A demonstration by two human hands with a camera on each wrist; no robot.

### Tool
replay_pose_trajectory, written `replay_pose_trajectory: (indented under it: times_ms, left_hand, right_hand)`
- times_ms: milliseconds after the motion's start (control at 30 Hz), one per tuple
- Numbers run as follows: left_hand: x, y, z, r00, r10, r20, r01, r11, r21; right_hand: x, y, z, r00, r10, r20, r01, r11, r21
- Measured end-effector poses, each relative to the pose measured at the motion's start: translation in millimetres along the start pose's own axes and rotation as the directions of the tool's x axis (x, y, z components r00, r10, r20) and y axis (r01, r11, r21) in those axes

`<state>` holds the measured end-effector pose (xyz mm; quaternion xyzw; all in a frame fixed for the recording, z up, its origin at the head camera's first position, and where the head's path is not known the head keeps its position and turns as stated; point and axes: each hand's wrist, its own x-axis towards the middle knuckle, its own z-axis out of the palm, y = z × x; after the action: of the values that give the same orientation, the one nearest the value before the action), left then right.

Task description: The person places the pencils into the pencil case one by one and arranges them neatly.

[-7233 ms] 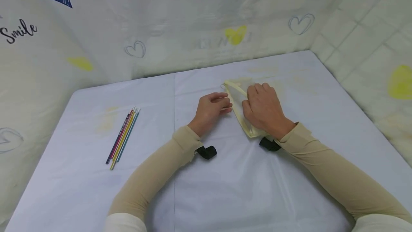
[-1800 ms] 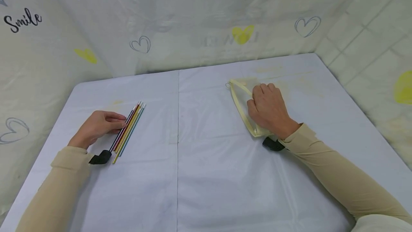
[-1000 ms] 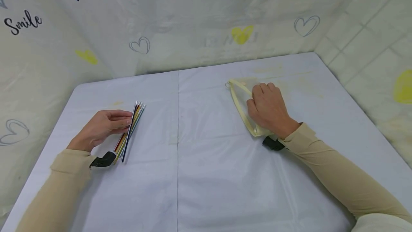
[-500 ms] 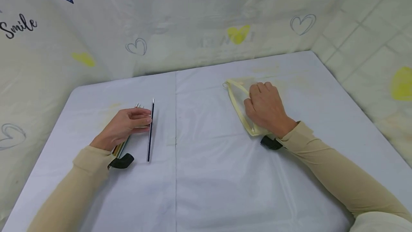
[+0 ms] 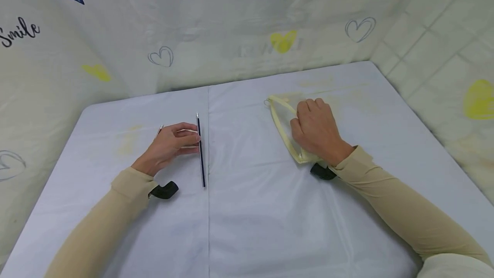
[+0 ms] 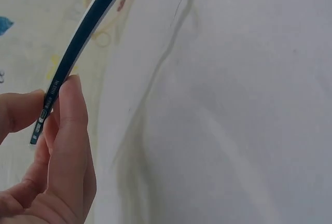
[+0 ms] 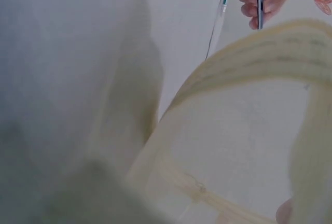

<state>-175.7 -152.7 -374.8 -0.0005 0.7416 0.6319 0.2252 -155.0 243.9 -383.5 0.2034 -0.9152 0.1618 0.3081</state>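
My left hand point(image 5: 171, 145) pinches a dark blue pencil point(image 5: 201, 162) between thumb and fingers, left of the table's seam. In the left wrist view the pencil point(image 6: 78, 40) slants up from the fingertips, and white print shows near its held end. My right hand point(image 5: 317, 125) grips the edge of a see-through pouch point(image 5: 283, 138) with pale yellow trim. The pouch mouth gapes toward the left, as the raised trim point(image 7: 259, 60) shows in the right wrist view. Behind the left hand, one pencil's tip point(image 5: 160, 128) peeks out; the other pencils are hidden there.
A white cloth covers the table point(image 5: 270, 218), with a seam running front to back. Black wrist mounts point(image 5: 165, 190) sit below both cuffs. Printed sheeting point(image 5: 216, 25) hangs behind the table and along its sides. A small ring point(image 5: 266, 102) sticks out at the pouch's far corner.
My left hand has left the pouch, picked the dark blue pencil from the bunch and carried it right toward the seam. My right hand has kept its grip on the pouch.
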Motion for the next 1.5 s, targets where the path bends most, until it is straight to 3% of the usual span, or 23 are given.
replay_pose_trajectory:
  times_ms: [367,733,1200,1500]
  left_hand:
    - [20.3,5.9,30.7,1.000,0.027,0.000,-0.027,0.991,-0.128]
    - [40.3,18.6,67.3,0.998,0.037,-0.041,-0.045,0.970,-0.238]
    - [55.9,30.4,99.5,0.991,0.095,-0.091,-0.123,0.917,-0.380]
    - [66.3,30.8,119.0,0.988,0.096,-0.122,-0.141,0.884,-0.446]
  right_hand:
    - [0.5,0,-1,1.000,-0.014,-0.010,0.013,1.000,-0.005]
    - [-0.5,-1,-2,1.000,-0.019,-0.018,0.019,1.000,-0.005]
    - [-0.2,-2,-2,1.000,0.004,0.007,-0.004,1.000,-0.004]
    - [-0.2,-3,-1,1.000,-0.017,-0.005,0.017,1.000,-0.013]
